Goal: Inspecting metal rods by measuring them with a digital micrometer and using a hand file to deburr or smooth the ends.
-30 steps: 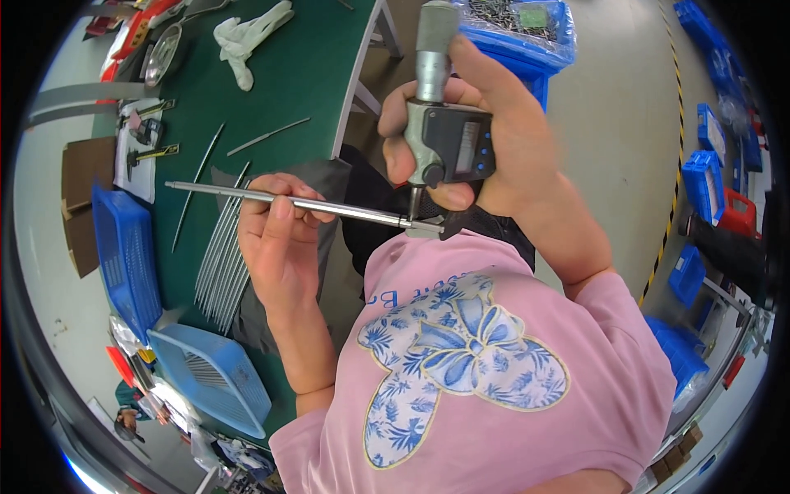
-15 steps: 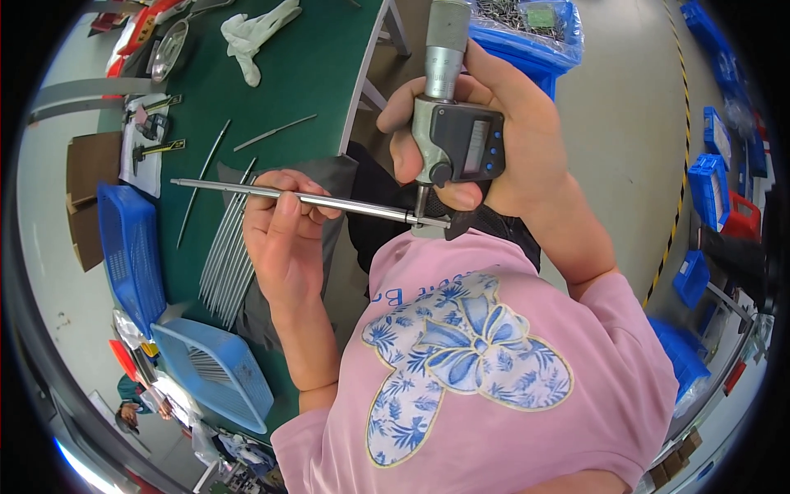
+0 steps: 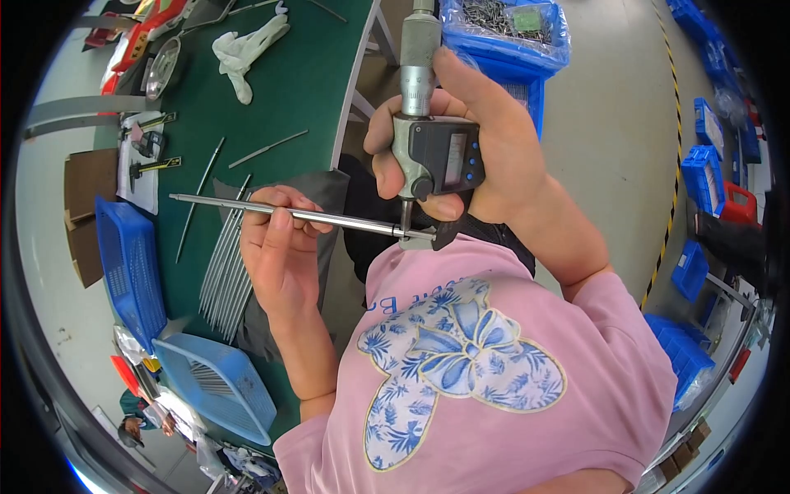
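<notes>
My right hand (image 3: 485, 140) is wrapped round a digital micrometer (image 3: 415, 136), its barrel pointing away from me and its small display turned to the right. Between my left thumb and fingers lies a thin steel rod (image 3: 346, 220); my left hand (image 3: 280, 247) is closed on it near the middle. The rod's right end sits in the jaw of the micrometer, by the spindle. Its tapered left end sticks out over the table. Below and left of my left hand, several similar metal rods (image 3: 222, 284) lie side by side on a grey cloth (image 3: 325, 193).
On the green table (image 3: 271, 90) lie a white glove (image 3: 247, 53) and two loose rods. A blue basket (image 3: 132, 272) and a lighter blue basket (image 3: 218, 387) holding rods stand at the left. Beyond the table, a blue crate (image 3: 527, 62) contains small metal parts.
The micrometer, my right hand and the rod's right end have shifted slightly left and nearer in the picture. The view has moved a little; both grips stay the same.
</notes>
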A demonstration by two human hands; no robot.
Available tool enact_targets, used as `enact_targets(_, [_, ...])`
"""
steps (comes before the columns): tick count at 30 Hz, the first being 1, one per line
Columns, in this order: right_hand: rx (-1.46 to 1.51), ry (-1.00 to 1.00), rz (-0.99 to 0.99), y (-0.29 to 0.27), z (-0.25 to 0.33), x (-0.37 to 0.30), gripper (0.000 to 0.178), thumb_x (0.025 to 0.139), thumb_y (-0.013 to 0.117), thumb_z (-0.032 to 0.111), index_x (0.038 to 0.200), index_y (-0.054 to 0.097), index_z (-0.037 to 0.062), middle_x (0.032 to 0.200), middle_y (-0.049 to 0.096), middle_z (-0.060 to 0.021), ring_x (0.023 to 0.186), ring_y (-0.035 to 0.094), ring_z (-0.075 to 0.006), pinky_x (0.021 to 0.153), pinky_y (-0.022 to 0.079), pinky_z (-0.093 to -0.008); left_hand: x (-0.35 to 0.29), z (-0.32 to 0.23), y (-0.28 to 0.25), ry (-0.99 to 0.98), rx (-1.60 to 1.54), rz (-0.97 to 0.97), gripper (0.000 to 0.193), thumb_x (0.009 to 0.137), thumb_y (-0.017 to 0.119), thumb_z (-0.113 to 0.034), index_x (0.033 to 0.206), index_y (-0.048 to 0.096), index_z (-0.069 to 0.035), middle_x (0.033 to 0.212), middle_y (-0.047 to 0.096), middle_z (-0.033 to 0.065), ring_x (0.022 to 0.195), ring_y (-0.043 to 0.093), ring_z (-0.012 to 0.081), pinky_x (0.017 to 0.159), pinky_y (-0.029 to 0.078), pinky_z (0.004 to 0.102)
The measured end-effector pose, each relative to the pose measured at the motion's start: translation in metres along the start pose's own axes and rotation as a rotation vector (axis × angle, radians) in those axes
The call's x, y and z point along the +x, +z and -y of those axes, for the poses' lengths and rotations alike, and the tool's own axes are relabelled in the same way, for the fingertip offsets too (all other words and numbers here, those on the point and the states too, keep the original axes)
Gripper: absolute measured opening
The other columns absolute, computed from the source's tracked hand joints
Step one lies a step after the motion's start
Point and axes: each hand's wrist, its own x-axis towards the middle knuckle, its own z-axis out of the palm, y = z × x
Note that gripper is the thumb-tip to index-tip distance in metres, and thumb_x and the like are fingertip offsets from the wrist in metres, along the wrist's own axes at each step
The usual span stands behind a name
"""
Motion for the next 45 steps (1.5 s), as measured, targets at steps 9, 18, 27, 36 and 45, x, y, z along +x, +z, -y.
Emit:
enact_targets(9, [-0.157,-0.179,-0.144,-0.020,-0.003,0.009,0.064,0.087,0.026,0.048,0.098,0.053,-0.0086,0.071,0.061,-0.0162,0.035,0.045,-0.0126,0.035,0.034,-0.0195,0.006,-0.020,0.008,0.064,-0.125,-0.034,0.011,0.085,0.039,0.001,0.094,0.046,-0.001,0.084,0.048,0.0118,0.047,0.050,0.0150,0.043,0.045,0.0212])
enact_targets(18, [-0.207,-0.225,-0.234,-0.033,0.000,0.011,0.061,0.087,0.026,0.047,0.100,0.053,-0.0061,0.070,0.060,-0.0146,0.036,0.043,-0.0125,0.038,0.037,-0.0215,0.010,-0.045,-0.001,0.267,0.220,0.250,0.050,0.072,0.051,-0.046,0.093,0.041,-0.002,0.086,0.036,0.0078,0.078,0.043,0.0223,0.072,0.046,0.0380])
enact_targets(27, [0.086,-0.094,-0.068,-0.018,0.003,-0.009,0.063,0.086,0.029,0.048,0.102,0.049,-0.0105,0.073,0.059,-0.0191,0.036,0.046,-0.0157,0.033,0.035,-0.0224,0.022,-0.011,-0.021,0.491,1.116,0.136,0.049,0.053,0.076,-0.043,0.074,0.055,-0.004,0.088,0.033,0.0051,0.075,0.042,0.0162,0.073,0.043,0.0293])
enact_targets(36, [0.148,-0.042,0.027,-0.010,-0.004,-0.009,0.063,0.087,0.028,0.048,0.099,0.050,-0.0103,0.073,0.060,-0.0212,0.038,0.049,-0.0162,0.034,0.038,-0.0220,0.016,0.004,-0.011,0.570,0.805,-0.051,0.046,0.057,0.077,-0.038,0.072,0.053,-0.002,0.089,0.030,0.0043,0.078,0.043,0.0140,0.077,0.050,0.0343])
enact_targets(45, [0.138,-0.049,0.093,-0.005,-0.002,-0.010,0.062,0.088,0.025,0.046,0.096,0.052,-0.0094,0.073,0.059,-0.0229,0.038,0.048,-0.0169,0.036,0.039,-0.0221,0.013,0.002,-0.013,0.515,0.910,-0.034,0.045,0.059,0.075,-0.040,0.071,0.054,-0.003,0.084,0.034,0.0051,0.076,0.043,0.0161,0.074,0.046,0.0318])
